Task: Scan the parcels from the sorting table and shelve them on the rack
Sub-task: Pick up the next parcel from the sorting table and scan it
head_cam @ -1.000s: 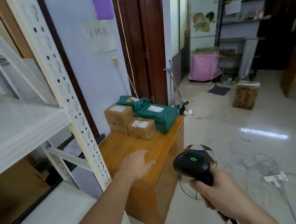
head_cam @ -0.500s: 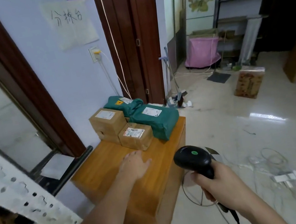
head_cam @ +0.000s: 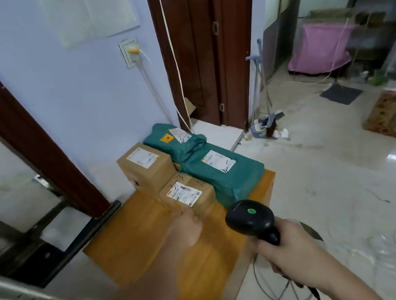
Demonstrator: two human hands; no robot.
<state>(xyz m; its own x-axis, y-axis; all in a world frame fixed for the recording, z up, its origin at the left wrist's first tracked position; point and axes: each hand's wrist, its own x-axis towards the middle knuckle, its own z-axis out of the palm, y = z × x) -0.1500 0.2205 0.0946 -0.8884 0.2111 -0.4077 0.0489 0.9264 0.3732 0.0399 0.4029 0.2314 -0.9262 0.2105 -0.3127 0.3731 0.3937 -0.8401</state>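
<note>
1. Counter [head_cam: 133, 240] of orange wood stands against the blue wall, carrying four parcels at its far end.
2. Nearest on the counter is a small box [head_cam: 188, 198] with a barcode label on top; behind it stands a taller box [head_cam: 148, 168].
3. Right of the small box and touching it lies a green bag [head_cam: 223, 171]; a second green bag [head_cam: 173, 138] lies behind that, by the wall.
4. Left hand [head_cam: 187, 229] reaches over the counter to the small box's near face; blur hides whether its grip has closed.
5. Right hand [head_cam: 288, 247], off the counter's right edge, wraps the handle of a black scanner [head_cam: 250, 218] showing a green light, its head toward the small box.
</note>
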